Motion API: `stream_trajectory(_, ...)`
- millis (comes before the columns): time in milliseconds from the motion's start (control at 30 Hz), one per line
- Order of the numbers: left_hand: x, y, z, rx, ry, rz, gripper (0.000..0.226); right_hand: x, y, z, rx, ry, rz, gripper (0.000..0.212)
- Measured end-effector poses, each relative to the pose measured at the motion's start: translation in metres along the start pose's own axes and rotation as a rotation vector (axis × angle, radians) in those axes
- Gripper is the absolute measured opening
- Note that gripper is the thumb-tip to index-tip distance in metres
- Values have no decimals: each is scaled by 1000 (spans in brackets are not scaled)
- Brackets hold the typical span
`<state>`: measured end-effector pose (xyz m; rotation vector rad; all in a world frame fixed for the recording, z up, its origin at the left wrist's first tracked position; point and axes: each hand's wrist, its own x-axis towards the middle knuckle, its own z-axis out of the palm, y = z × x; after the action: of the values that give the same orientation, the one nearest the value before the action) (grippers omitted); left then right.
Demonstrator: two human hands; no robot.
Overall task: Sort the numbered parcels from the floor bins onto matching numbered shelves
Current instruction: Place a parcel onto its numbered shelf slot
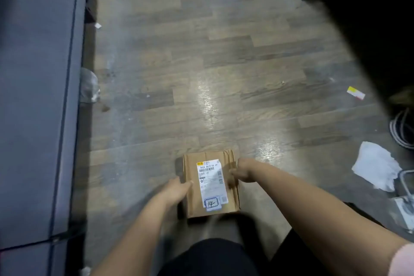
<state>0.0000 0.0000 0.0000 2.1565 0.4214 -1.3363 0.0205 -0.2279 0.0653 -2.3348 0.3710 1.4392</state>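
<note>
Here, what I see:
Parcel: a brown cardboard parcel (210,184), held between both my hands above the floor, its white label marked 14 facing up.
Left hand (177,188): fingers curled round the parcel's left edge.
Right hand (243,170): fingers gripping its right edge.
Floor (224,74): grey-brown wood planks, glossy beyond my fingers.
Left of my fingers: a long dark blue-grey unit (38,96).
Right of my fingers: crumpled white paper (376,166), a yellow-and-white tag (355,92), coiled cables (402,127).

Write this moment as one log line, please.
parcel: cardboard, marked 14 | left hand: grips left edge | right hand: grips right edge
</note>
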Motion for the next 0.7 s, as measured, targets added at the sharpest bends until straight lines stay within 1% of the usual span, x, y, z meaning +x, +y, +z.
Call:
stream_trajectory(33,11,-5,5,-40,-2,-4,95,8,-1,4,12,-27,-18,40)
stream_trajectory(67,20,-7,10,-76,-6,-21,88,15,-1,7,47,-27,-19,37)
stream_trajectory(133,27,-6,17,-97,-18,-29,80,22,-3,15,177,-23,-8,32)
stream_trajectory(167,27,-2,21,-126,-13,-7,76,24,-5,19,250,-13,6,32)
stream_trajectory(233,20,4,24,-235,2,17,59,22,-9,20,380,30,19,37)
stream_trajectory(267,12,9,21,-271,28,19,53,18,-12,16,402,57,6,36)
stream_trajectory(300,10,13,17,-314,51,24,49,13,-15,9,422,74,-12,34)
stream_trajectory(400,-28,41,-11,-401,135,95,41,-11,-28,-25,491,113,-37,44)
stream_trajectory(467,-64,63,-40,-456,197,129,38,-45,-40,-56,513,151,-56,43)
stream_trajectory(567,-115,92,-76,-495,237,177,43,-95,-57,-94,530,231,-110,39)
stream_trajectory(633,-163,114,-105,-529,243,207,49,-146,-70,-129,505,273,-129,39)
stream_trajectory(700,-215,136,-133,-549,262,246,50,-199,-84,-162,461,311,-147,40)
